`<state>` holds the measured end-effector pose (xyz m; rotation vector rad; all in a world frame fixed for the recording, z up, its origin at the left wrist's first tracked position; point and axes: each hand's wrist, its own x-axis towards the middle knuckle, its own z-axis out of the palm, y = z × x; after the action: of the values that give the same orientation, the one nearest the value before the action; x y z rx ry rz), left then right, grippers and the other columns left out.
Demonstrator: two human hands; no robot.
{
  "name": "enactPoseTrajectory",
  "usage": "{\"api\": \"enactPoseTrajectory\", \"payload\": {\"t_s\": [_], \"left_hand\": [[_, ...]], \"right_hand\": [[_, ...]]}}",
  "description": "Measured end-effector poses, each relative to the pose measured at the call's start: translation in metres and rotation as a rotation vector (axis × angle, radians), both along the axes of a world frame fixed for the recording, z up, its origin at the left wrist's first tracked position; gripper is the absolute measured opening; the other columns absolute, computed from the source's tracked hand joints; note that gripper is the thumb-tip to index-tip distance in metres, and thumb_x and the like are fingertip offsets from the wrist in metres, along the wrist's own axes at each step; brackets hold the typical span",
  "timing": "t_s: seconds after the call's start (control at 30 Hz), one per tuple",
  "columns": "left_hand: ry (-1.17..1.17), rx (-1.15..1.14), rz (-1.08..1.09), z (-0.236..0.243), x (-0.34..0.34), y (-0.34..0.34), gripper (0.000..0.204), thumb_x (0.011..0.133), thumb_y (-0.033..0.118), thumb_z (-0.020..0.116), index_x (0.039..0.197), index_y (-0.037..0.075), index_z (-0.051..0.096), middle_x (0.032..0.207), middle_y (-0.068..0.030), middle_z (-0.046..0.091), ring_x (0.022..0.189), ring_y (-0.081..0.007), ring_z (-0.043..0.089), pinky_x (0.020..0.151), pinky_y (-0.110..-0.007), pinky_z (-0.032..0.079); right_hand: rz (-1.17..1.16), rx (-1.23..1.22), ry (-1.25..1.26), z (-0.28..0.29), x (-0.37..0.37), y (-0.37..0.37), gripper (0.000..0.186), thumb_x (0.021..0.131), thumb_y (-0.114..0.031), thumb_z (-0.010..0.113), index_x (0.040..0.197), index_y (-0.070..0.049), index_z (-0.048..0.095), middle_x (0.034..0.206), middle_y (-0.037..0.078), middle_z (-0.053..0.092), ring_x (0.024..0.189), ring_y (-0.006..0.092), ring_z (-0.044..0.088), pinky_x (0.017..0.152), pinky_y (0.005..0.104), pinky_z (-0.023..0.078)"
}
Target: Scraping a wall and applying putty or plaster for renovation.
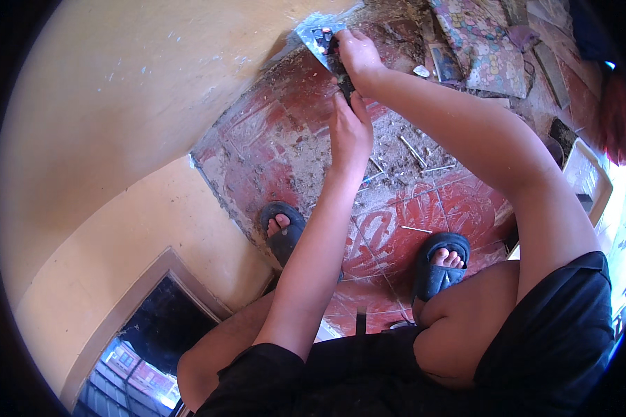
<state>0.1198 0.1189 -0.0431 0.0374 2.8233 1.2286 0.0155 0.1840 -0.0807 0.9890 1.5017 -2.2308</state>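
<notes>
A wide scraper [314,39] with a metal blade and a dark handle is held out at the far end of my reach. Its blade edge lies against the bottom of the yellowish wall [153,76], where a patch is pale and bluish. My right hand [360,58] grips it near the blade, the fingers partly hidden behind the hand. Lower down, the dark handle's end sits in my left hand [352,135], thumb and fingers closed around it.
Dirt and several thin sticks [413,151] litter the red tiled floor [375,240]. My sandalled feet stand on it. A patterned cloth [490,52] and board pieces lie at the far right. A pale container [586,170] stands on the right, a brown frame [177,267] lower left.
</notes>
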Motion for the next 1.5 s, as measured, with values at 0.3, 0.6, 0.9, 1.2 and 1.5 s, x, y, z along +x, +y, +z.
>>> {"api": "enactPoseTrajectory", "payload": {"t_s": [0.3,0.6,0.9,1.2,1.5], "left_hand": [[-0.035,-0.034,0.044,-0.002,-0.013,0.008,0.046,0.094,0.025,0.037,0.122,-0.011,0.035,0.106,-0.0340,0.052,0.101,-0.0466,0.050,0.083,-0.046,0.041],[0.061,0.018,0.037,0.002,-0.013,0.010,0.040,0.094,0.023,0.038,0.116,-0.010,0.040,0.100,-0.0349,0.053,0.095,-0.0484,0.051,0.079,-0.049,0.041],[0.002,-0.009,0.082,-0.013,-0.017,0.008,0.036,0.093,0.028,0.038,0.093,-0.007,0.048,0.090,-0.0342,0.055,0.088,-0.0498,0.051,0.074,-0.051,0.039],[-0.002,0.010,0.113,-0.018,-0.013,0.013,0.036,0.093,0.029,0.037,0.093,-0.006,0.047,0.090,-0.0335,0.054,0.086,-0.0506,0.050,0.074,-0.054,0.036],[0.021,0.065,0.088,-0.005,0.005,0.027,0.031,0.094,0.027,0.038,0.095,-0.004,0.046,0.083,-0.0297,0.057,0.080,-0.0480,0.054,0.068,-0.051,0.040]], "right_hand": [[0.119,0.196,0.036,-0.005,-0.021,0.003,0.045,0.079,-0.032,0.041,0.100,0.003,0.059,0.101,0.026,0.059,0.097,0.0362,0.058,0.087,0.0395,0.042],[0.069,0.196,0.093,-0.013,-0.024,0.001,0.049,0.079,-0.034,0.039,0.104,0.005,0.057,0.106,0.028,0.057,0.101,0.0379,0.055,0.091,0.0401,0.040],[0.205,0.202,0.011,0.000,-0.027,0.006,0.048,0.079,-0.034,0.039,0.100,0.004,0.059,0.109,0.027,0.056,0.104,0.0379,0.053,0.092,0.0410,0.039],[0.237,0.534,0.125,0.001,-0.024,0.012,0.049,0.078,-0.035,0.038,0.100,0.004,0.060,0.105,0.028,0.057,0.103,0.0401,0.053,0.092,0.0414,0.039],[0.205,0.546,0.220,0.015,-0.003,0.027,0.045,0.079,-0.034,0.039,0.097,0.003,0.057,0.104,0.027,0.056,0.103,0.0404,0.051,0.090,0.0422,0.038]]}}
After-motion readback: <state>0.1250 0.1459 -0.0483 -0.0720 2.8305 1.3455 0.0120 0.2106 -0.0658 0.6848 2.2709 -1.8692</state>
